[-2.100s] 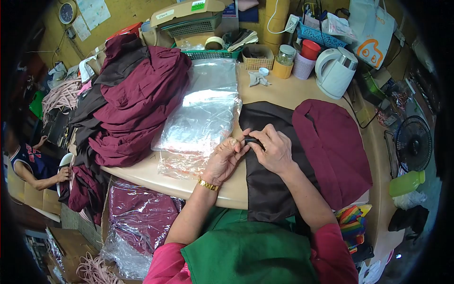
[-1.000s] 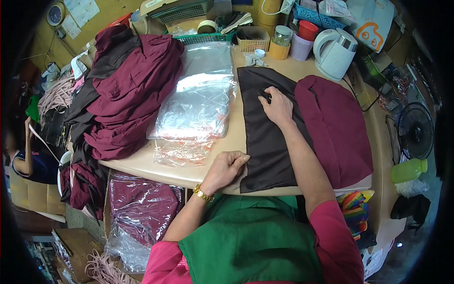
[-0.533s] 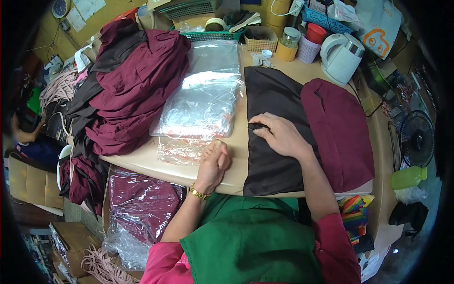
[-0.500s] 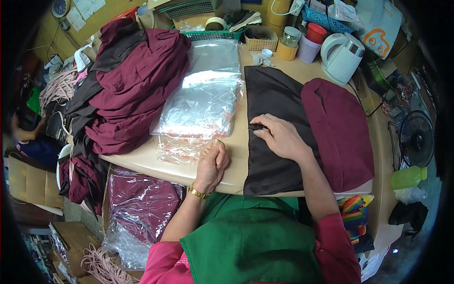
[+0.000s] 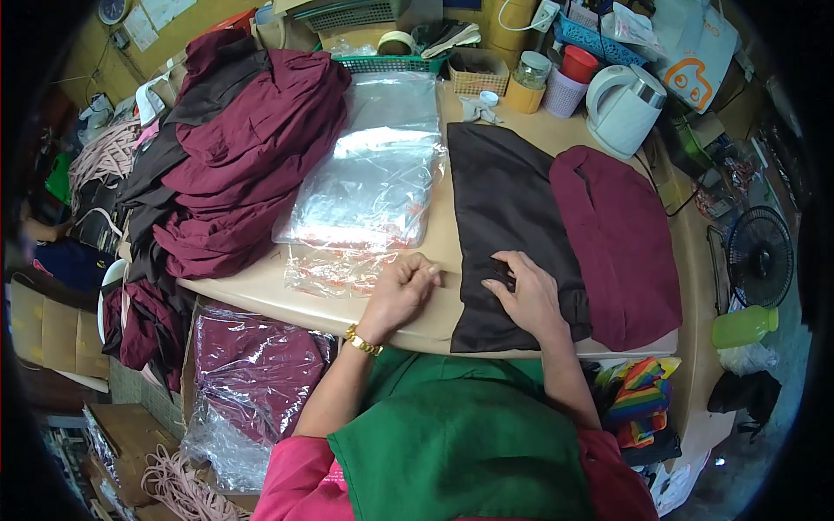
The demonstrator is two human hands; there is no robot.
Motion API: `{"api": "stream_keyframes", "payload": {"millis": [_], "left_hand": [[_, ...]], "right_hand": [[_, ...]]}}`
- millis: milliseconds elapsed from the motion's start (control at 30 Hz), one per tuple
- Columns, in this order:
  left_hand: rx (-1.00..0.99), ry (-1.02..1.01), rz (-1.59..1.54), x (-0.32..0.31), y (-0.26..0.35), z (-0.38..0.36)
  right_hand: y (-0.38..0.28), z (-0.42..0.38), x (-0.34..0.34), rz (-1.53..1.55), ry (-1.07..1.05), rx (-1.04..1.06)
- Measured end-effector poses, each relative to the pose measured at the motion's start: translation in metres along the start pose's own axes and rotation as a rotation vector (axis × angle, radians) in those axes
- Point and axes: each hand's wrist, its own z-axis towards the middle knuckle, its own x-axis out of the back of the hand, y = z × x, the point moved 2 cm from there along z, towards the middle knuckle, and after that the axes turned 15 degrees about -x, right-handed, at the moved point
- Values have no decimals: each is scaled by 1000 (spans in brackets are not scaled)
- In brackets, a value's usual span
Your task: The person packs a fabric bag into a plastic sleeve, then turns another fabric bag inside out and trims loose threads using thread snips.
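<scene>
Two hands are working at the near edge of the beige counter (image 5: 287, 304), where the flat dark brown cloth panel (image 5: 508, 200) is lying beside a folded maroon garment (image 5: 621, 234). Since half a second ago the right hand (image 5: 530, 295) has been sliding back along the panel toward its near end, smoothing it, fingers spread flat and grasping nothing I can make out. Meanwhile the left hand (image 5: 404, 291) is resting loosely curled on bare counter, just beside the crinkled clear plastic bags (image 5: 369, 182).
</scene>
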Motion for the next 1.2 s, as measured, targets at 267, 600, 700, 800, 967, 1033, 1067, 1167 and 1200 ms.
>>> {"api": "stream_keyframes", "payload": {"millis": [267, 600, 700, 800, 967, 1033, 1067, 1167, 1200], "left_hand": [[4, 318, -606, 15, 3, -13], [156, -65, -47, -16, 14, -16], [149, -68, 34, -6, 20, -18], [-69, 9, 247, 4, 6, -17], [-115, 187, 221, 11, 1, -17], [30, 242, -477, 9, -15, -20], [31, 243, -477, 11, -15, -20], [115, 28, -1054, 5, -8, -19], [141, 52, -1068, -1, 0, -18]], "right_hand": [[6, 13, -9, -150, 52, 91], [-6, 54, 7, 97, 319, 118], [2, 51, -6, 144, 310, 107], [7, 48, -7, 205, 283, 68], [3, 45, -5, 282, 200, 82], [4, 44, -4, 284, 183, 80], [3, 43, -5, 285, 164, 77], [-9, 36, 1, 265, 202, 35], [-15, 32, 5, 264, 202, 37]]}}
